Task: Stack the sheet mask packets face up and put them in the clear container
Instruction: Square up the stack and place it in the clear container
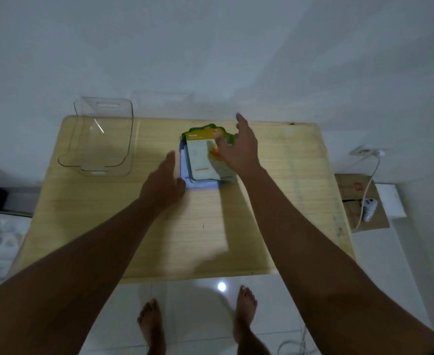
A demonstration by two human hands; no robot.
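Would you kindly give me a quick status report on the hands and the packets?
Left hand open, at stack's left edge. Right hand open, over sheet mask packets, piled unevenly mid-table. Clear container empty, far left. Path between them unobstructed.

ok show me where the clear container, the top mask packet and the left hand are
clear container (123, 139), head view, on its right wall.
top mask packet (198, 157), head view, on its white front panel.
left hand (163, 185), head view, on the back of the hand.
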